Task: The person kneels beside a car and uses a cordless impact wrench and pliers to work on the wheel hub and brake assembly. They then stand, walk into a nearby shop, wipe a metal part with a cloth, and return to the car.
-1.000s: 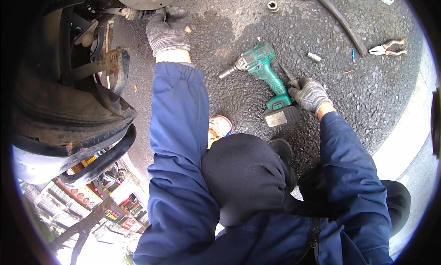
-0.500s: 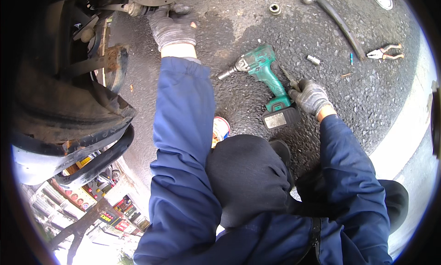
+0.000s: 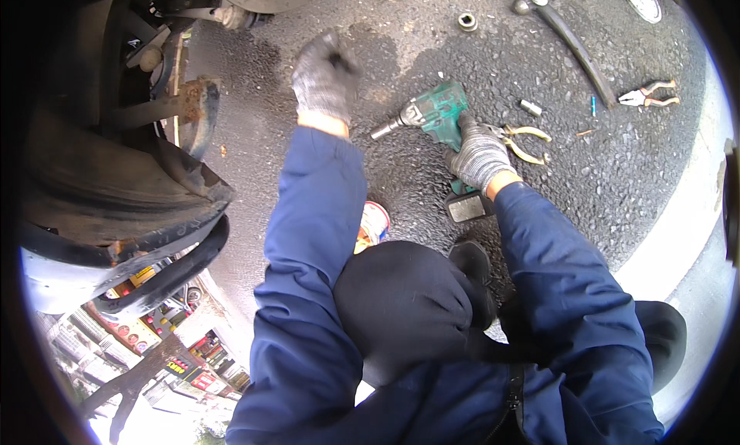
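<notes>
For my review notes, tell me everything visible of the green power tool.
The green power tool has a plastic-looking body, a grey metallic nose with a narrower tip, and a dark base bearing a pale label. It lies on its side on asphalt, tip pointing left; the right hand covers most of its handle.

Right hand [image 3: 479, 156] over grip of green impact wrench [image 3: 445, 112], yellow-handled pliers [image 3: 528, 130] just beside; left hand [image 3: 325, 79] curled above asphalt [image 3: 408, 171]
</notes>
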Demonstrator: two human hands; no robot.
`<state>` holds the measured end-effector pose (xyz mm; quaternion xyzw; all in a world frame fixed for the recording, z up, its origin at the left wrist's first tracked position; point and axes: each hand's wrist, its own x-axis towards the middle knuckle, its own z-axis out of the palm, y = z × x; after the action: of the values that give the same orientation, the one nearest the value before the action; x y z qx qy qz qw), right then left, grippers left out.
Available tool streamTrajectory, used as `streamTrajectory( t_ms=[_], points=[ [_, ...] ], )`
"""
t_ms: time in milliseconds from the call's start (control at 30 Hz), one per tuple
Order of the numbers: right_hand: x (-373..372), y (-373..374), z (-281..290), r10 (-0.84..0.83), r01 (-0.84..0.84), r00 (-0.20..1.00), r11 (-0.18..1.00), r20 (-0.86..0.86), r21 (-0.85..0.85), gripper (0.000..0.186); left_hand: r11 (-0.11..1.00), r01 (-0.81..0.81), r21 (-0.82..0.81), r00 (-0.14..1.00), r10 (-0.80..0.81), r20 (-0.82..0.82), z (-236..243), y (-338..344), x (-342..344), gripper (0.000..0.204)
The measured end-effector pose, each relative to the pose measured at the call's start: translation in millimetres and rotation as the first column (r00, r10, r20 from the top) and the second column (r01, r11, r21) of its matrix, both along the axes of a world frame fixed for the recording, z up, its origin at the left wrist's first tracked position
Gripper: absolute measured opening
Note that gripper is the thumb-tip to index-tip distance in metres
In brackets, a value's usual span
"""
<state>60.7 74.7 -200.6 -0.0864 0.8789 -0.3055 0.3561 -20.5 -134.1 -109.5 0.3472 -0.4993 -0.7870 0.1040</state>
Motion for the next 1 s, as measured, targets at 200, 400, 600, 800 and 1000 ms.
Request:
streamTrajectory(
  t_ms=[200,400,600,800,1000],
  points=[
    [-9,-22,-33,-0.078,0.076,0.988,0.997,0.136,0.017,0.061,0.776,-0.09,-0.624,0.982,-0.035,-0.185,44,-16,38,0.008],
    [-3,-17,-46,-0.216,0.423,0.869,0.791,0.445,-0.441,0.043,-0.644,0.505,-0.574,0.847,0.497,0.187,120,-66,-50,0.021],
    [-18,-27,-22,-0.104,0.782,0.578,0.354,0.809,-0.513,0.049,-0.535,0.81,-0.239,0.582,0.685,0.439,117,-137,-143,0.041],
    [-54,-57,-11,0.119,0.802,0.58,0.093,0.806,-0.59,0.036,-0.626,0.775,-0.08,0.608,0.705,0.365,105,-163,-147,0.045],
    [-78,-90,-10,0.262,0.895,0.413,0.061,0.872,-0.442,0.027,-0.675,0.674,-0.3,0.722,0.517,0.46,109,-142,-139,0.043]
  ],
)
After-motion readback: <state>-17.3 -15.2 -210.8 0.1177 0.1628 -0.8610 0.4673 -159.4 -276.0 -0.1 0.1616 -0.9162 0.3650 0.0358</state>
